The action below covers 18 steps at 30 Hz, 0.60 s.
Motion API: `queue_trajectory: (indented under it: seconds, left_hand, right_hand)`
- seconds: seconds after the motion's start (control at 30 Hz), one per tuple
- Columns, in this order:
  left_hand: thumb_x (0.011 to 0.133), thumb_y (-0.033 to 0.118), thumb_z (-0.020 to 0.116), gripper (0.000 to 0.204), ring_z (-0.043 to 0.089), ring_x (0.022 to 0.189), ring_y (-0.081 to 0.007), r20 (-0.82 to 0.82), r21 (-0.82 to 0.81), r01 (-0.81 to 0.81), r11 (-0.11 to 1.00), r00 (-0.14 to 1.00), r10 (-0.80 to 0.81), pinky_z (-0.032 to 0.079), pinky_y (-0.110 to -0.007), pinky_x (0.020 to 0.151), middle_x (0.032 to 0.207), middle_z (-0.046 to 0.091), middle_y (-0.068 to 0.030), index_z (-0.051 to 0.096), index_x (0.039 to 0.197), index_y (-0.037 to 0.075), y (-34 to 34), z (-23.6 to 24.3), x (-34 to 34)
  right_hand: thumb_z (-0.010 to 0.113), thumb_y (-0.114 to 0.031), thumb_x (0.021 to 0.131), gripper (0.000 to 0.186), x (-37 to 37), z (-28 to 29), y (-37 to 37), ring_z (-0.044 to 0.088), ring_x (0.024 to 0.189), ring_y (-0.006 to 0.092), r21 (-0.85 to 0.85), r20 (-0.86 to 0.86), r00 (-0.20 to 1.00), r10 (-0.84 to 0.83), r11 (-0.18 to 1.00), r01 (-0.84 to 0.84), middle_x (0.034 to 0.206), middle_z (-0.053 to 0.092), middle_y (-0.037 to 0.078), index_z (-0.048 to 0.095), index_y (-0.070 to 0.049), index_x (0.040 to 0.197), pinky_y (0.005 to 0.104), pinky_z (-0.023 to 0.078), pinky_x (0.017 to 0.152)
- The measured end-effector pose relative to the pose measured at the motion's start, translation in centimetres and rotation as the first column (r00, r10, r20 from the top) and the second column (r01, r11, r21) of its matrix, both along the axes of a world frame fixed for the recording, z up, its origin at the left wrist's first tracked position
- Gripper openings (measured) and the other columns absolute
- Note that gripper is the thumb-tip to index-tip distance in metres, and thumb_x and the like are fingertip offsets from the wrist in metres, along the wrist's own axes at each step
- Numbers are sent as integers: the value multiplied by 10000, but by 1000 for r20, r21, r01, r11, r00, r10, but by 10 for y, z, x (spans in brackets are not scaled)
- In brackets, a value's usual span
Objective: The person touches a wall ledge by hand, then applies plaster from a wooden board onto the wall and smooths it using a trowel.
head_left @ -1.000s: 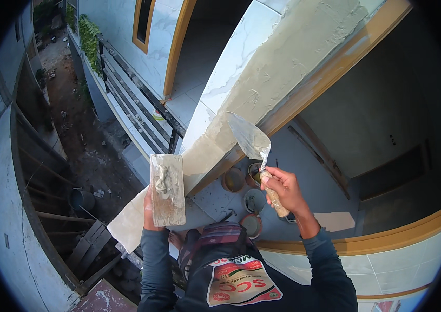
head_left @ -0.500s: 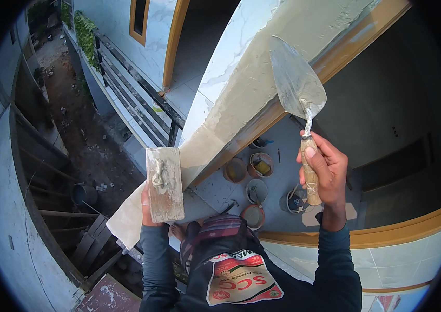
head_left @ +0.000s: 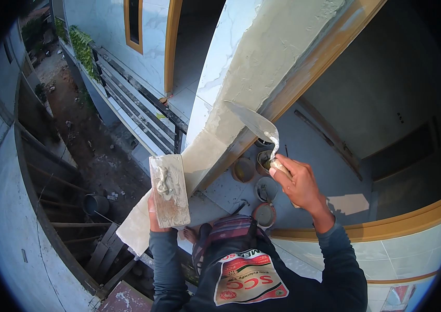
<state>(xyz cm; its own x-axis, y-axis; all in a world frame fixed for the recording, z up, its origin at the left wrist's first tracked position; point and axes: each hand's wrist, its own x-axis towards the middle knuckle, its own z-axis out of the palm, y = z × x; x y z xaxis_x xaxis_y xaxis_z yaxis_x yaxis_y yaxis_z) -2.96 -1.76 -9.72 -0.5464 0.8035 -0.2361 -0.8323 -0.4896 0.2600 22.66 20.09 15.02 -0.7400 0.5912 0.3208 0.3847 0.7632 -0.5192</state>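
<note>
My right hand (head_left: 299, 183) is wrapped round the wooden handle of a pointed trowel (head_left: 257, 126). Its metal blade is tilted, with the tip at or close to the wet grey plaster (head_left: 249, 86) on the narrow wall face; whether it touches I cannot tell. In my left hand (head_left: 154, 212) is a flat rectangular plaster hawk (head_left: 169, 208), held from beneath, so most of the fingers are hidden. A small lump of mortar (head_left: 164, 181) sits on its upper face.
A wooden frame (head_left: 316, 73) runs along the plaster's right edge. Buckets and bowls, among them a round tub (head_left: 265, 214), stand on the floor below. To the left are a slatted bench (head_left: 137, 99) and a drop to bare ground (head_left: 82, 130).
My right hand has moved left and down, bringing the trowel from beside the wooden frame to the plastered face and turning its blade. The hawk stays nearly in place with its mortar.
</note>
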Motion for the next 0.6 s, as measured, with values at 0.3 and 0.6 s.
queue_trajectory:
  seconds: [0.3, 0.6]
  left_hand:
    - [1085, 398, 412, 568, 691, 1210, -330, -45, 38, -16, 999, 999, 17, 591, -476, 1023, 1412, 656, -157, 527, 1518, 48, -2, -8, -1]
    - [1090, 388, 402, 563, 688, 1216, -331, 16, 30, -8, 1000, 1000, 7, 586, -484, 1029, 1414, 655, -160, 526, 1515, 41, -2, -6, -2]
  right_hand:
    - [578, -185, 1084, 422, 0, 122, -21, 609, 550, 104, -450, -287, 942, -175, 892, 29, 860, 660, 89, 603, 67, 1421, 240, 474, 484]
    - [681, -205, 1035, 336, 3, -46, -4, 673, 651, 136, -682, 230, 972, -39, 706, 190, 853, 701, 83, 682, 61, 1240, 309, 533, 568]
